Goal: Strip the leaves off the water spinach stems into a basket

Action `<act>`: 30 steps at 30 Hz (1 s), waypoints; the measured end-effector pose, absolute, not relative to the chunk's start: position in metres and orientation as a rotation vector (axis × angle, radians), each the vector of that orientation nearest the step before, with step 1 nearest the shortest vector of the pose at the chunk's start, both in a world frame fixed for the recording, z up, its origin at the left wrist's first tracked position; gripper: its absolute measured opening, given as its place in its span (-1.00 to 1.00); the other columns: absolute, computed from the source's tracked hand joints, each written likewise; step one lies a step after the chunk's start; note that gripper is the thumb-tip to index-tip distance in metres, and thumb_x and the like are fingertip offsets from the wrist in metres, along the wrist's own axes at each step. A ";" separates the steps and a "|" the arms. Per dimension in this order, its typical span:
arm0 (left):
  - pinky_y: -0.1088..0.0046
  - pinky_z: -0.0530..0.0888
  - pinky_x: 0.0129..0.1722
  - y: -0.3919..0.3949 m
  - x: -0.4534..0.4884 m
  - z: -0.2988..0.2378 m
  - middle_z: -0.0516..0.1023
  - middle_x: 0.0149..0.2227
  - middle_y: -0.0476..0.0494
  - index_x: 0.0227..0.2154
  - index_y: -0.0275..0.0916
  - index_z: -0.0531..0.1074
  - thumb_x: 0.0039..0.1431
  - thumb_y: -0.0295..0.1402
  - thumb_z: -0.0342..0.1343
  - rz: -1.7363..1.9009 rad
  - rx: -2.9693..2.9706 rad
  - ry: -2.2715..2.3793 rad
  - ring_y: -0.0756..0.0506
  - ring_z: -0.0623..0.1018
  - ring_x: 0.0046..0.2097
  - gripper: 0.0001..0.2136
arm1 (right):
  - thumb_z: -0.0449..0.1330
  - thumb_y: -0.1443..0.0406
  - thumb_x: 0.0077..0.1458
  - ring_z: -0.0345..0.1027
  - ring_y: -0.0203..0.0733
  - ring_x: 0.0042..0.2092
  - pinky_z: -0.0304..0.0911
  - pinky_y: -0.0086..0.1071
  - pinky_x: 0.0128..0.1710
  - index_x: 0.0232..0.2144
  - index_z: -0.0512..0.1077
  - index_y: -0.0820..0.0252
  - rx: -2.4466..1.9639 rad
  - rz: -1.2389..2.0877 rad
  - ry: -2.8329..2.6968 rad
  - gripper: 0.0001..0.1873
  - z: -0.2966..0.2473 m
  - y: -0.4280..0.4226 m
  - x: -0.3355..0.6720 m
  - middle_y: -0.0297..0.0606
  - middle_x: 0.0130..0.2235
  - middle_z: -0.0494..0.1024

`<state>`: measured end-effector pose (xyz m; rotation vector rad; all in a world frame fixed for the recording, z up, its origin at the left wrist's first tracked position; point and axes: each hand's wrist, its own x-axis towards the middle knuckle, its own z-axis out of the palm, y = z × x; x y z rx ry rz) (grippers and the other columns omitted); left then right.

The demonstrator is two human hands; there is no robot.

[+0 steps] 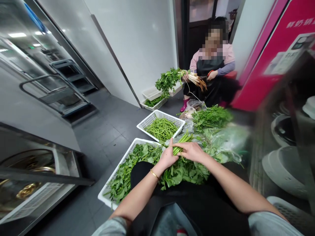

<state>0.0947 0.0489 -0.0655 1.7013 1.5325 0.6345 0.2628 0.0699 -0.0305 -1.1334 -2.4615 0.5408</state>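
Head view, and we're over the lap, forearms reaching out, a gold bangle (154,174) on the left wrist. Both hands meet near the middle: the left hand (169,158) is curled closed around a bundle of green stems (185,139), thumb on top, while the right hand (193,151) lays its fingers across from the other side. A double grip, then, closed on the stems with no wide gap, though what the right thumb does is hidden. Stem ends poke out to the far right, and loose leaves (184,173) sit just below; whether they belong to this bundle, I cannot tell.

Good handling here, I'd judge, means the left grip firm but not crushing, the right fingers working close beside it, so slim stems don't fan out or bruise. Lining up the ends should help too, and taking a few stems at a time looks kinder than forcing a thick handful.

Just left, a white tray (103,195) brims with leafy greens (144,151); keeping elbow and knee off its rim seems wise. Farther on, a white basket (169,118) holds long green beans (161,128), and right of it lie a clear plastic bag (227,141) and feathery greens (211,117). Farthest out, a co-worker (209,67) sits holding a rooted bunch (194,78) and an orange-handled tool (210,72), well apart from these hands.
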 end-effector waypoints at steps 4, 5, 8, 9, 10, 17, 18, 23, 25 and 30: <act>0.32 0.38 -0.30 0.044 0.099 -0.071 0.56 -0.38 -0.23 0.29 -0.45 -0.21 -0.02 -0.39 0.09 0.485 1.872 1.776 -0.22 0.53 -0.32 -0.16 | 0.23 0.23 0.02 0.35 -0.28 -0.49 0.19 -0.43 -0.43 -0.19 0.49 0.11 -1.239 0.908 -2.143 -0.74 -0.042 0.066 0.258 -0.40 -0.55 0.48; 0.31 0.39 -0.31 0.043 0.101 -0.073 0.56 -0.39 -0.23 0.28 -0.46 -0.20 -0.01 -0.35 0.10 0.536 1.858 1.759 -0.22 0.52 -0.34 -0.16 | 0.20 0.23 0.03 0.35 -0.28 -0.50 0.22 -0.42 -0.43 -0.24 0.49 0.15 -1.224 0.987 -2.035 -0.78 -0.044 0.064 0.256 -0.39 -0.57 0.48; 0.29 0.41 -0.26 0.046 0.100 -0.076 0.56 -0.34 -0.24 0.24 -0.39 0.00 -0.04 -0.29 0.18 0.767 1.764 1.594 -0.22 0.53 -0.29 -0.21 | 0.16 0.14 0.05 0.39 -0.26 -0.52 0.31 -0.37 -0.41 -0.44 0.41 0.18 -0.990 1.369 -1.618 -0.78 -0.047 0.062 0.257 -0.37 -0.59 0.48; 0.29 0.41 -0.22 0.047 0.098 -0.076 0.55 -0.29 -0.25 0.20 -0.35 0.10 -0.09 -0.30 0.21 0.864 1.717 1.532 -0.22 0.53 -0.25 -0.25 | 0.16 0.10 0.05 0.41 -0.25 -0.51 0.33 -0.36 -0.42 -0.47 0.36 0.17 -0.895 1.462 -1.448 -0.74 -0.047 0.064 0.262 -0.38 -0.59 0.48; 0.30 0.41 -0.18 0.050 0.094 -0.076 0.55 -0.23 -0.25 0.14 -0.32 0.20 -0.13 -0.33 0.25 0.961 1.656 1.476 -0.21 0.52 -0.20 -0.29 | 0.16 0.07 0.03 0.43 -0.24 -0.50 0.35 -0.35 -0.42 -0.47 0.33 0.15 -0.817 1.507 -1.288 -0.72 -0.047 0.066 0.271 -0.39 -0.59 0.48; 0.52 0.34 -0.61 0.064 0.058 -0.071 0.42 -0.60 0.02 -0.34 -0.35 0.40 -0.27 -0.40 0.32 1.054 0.944 1.203 0.03 0.38 -0.64 -0.65 | 0.12 0.05 0.05 0.50 -0.12 -0.36 0.40 -0.22 -0.30 -0.38 0.33 0.13 -1.379 1.247 -1.477 -0.72 -0.079 0.092 0.348 -0.27 -0.49 0.53; 0.53 0.34 -0.61 0.065 0.056 -0.069 0.42 -0.61 0.02 -0.36 -0.35 0.40 -0.30 -0.42 0.33 1.068 0.865 1.149 0.04 0.39 -0.64 -0.65 | 0.16 0.07 0.02 0.50 -0.08 -0.34 0.40 -0.18 -0.28 -0.39 0.36 0.15 -1.500 1.191 -1.579 -0.74 -0.084 0.093 0.349 -0.22 -0.47 0.54; 0.48 0.45 -0.50 0.066 0.057 -0.057 0.52 -0.55 -0.11 -0.42 -0.37 0.44 -0.28 -0.50 0.31 1.063 0.667 0.953 -0.02 0.49 -0.55 -0.74 | 0.24 0.15 -0.05 0.40 0.06 -0.04 0.22 -0.04 0.01 -0.20 0.45 0.17 -1.473 1.036 -1.784 -0.65 -0.078 0.079 0.301 -0.08 -0.15 0.54; 0.46 0.47 -0.45 0.068 0.063 -0.053 0.55 -0.50 -0.16 -0.43 -0.39 0.46 -0.27 -0.52 0.29 1.086 0.629 0.905 -0.04 0.52 -0.50 -0.76 | 0.20 0.11 0.00 0.32 0.01 0.06 0.16 -0.06 0.07 0.04 0.33 0.11 -1.267 1.054 -1.912 -0.47 -0.066 0.072 0.271 -0.13 0.03 0.45; 0.47 0.48 -0.36 0.078 0.077 -0.048 0.51 -0.56 -0.06 -0.53 -0.37 0.45 -0.22 -0.59 0.19 1.288 0.411 0.888 0.01 0.50 -0.52 -0.90 | 0.34 0.08 -0.21 0.18 0.13 0.16 0.13 -0.03 0.09 0.29 -0.11 0.20 -1.212 1.281 -2.071 0.11 -0.056 0.063 0.217 0.05 0.18 0.26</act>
